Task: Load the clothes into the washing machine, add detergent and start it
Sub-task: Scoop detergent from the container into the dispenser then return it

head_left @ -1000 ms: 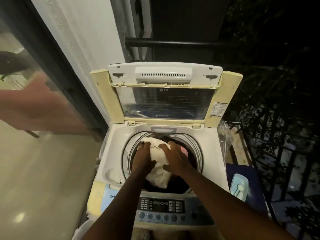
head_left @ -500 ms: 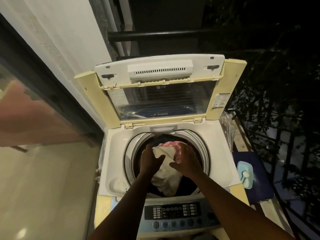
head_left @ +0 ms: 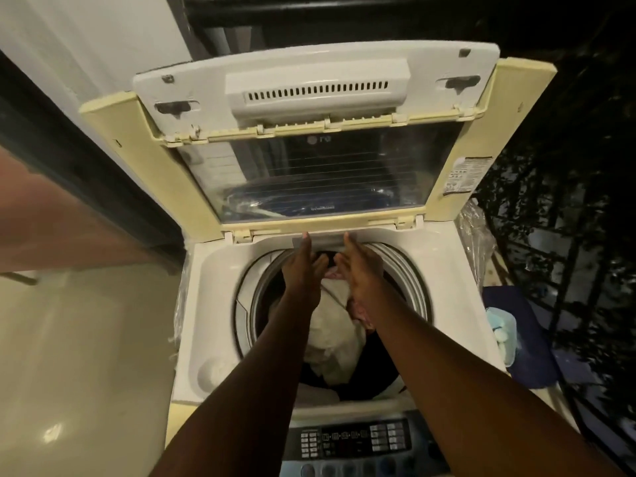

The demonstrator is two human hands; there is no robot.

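A top-loading washing machine (head_left: 213,304) stands below me with its folded lid (head_left: 316,139) raised upright at the back. In the drum lie a cream cloth (head_left: 335,335) and a pink garment (head_left: 359,313). My left hand (head_left: 303,266) and my right hand (head_left: 359,266) hover side by side above the far part of the drum, fingers stretched toward the lid's lower edge, holding nothing. The control panel (head_left: 354,438) with its buttons is at the near edge, between my forearms.
A white wall and a dark-framed glass door (head_left: 69,187) are on the left. A blue bin (head_left: 523,339) holding a pale blue container (head_left: 504,335) stands to the right of the machine, with crumpled clear plastic (head_left: 476,242) behind it. Dark railing and foliage lie beyond.
Both hands have let go of the cream cloth, which now lies in the drum, and risen forward toward the lid's lower edge. The camera has moved closer to the machine.
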